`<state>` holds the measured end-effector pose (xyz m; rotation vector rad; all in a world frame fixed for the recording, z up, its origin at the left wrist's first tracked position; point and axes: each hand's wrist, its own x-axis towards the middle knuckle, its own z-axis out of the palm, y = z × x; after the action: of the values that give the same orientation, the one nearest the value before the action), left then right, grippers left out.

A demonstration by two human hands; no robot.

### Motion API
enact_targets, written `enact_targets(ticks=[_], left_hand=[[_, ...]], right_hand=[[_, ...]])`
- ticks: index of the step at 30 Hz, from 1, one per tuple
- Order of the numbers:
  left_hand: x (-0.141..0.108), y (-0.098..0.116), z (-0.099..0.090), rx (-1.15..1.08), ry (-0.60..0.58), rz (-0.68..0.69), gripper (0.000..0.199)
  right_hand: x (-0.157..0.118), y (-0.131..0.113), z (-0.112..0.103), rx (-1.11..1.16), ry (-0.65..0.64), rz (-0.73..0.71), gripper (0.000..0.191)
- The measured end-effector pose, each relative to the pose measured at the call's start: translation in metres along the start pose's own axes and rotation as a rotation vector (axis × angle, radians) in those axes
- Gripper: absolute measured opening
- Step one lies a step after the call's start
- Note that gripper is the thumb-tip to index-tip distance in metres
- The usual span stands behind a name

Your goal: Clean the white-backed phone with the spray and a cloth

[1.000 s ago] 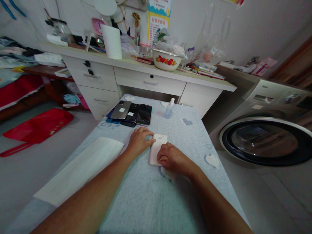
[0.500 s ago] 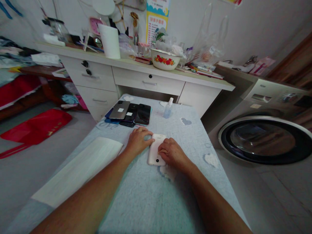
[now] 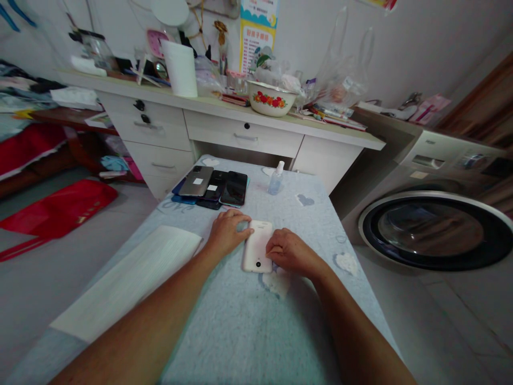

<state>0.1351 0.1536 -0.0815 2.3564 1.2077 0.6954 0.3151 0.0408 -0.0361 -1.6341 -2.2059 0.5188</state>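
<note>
A white smartphone lies back up on the covered table, its round camera toward me. My left hand grips its upper left corner, with the thumb against the left edge. At its right edge, my right hand is closed in a pinch, fingertips down by the phone's side; whatever is between them is hidden. Beyond my hands lie several other phones in stacks, among them a grey phone and a black phone. A small clear spray bottle stands upright farther back on the right.
A long whitish sheet lies at the left of the table. Behind stands a white drawer desk bearing a flowered bowl and a paper roll. A washing machine is at the right; a red bag rests on the floor.
My right hand has slid right, from over the phone's back to its right edge, uncovering more of the back. The left hand has stayed in place.
</note>
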Motion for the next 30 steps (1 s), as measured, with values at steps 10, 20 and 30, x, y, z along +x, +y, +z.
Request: enact_targets(ticks=[10, 20, 30], left_hand=[[0.001, -0.002, 0.001, 0.007, -0.014, 0.006, 0.028], [0.001, 0.000, 0.000, 0.015, -0.022, 0.002, 0.028], [0.000, -0.001, 0.003, 0.002, -0.028, 0.026, 0.028]], right_hand=[[-0.001, -0.002, -0.003, 0.082, -0.096, -0.121, 0.015], [0.010, 0.014, 0.013, -0.005, 0.213, 0.079, 0.009], [0.026, 0.031, 0.022, -0.135, 0.406, 0.257, 0.016]])
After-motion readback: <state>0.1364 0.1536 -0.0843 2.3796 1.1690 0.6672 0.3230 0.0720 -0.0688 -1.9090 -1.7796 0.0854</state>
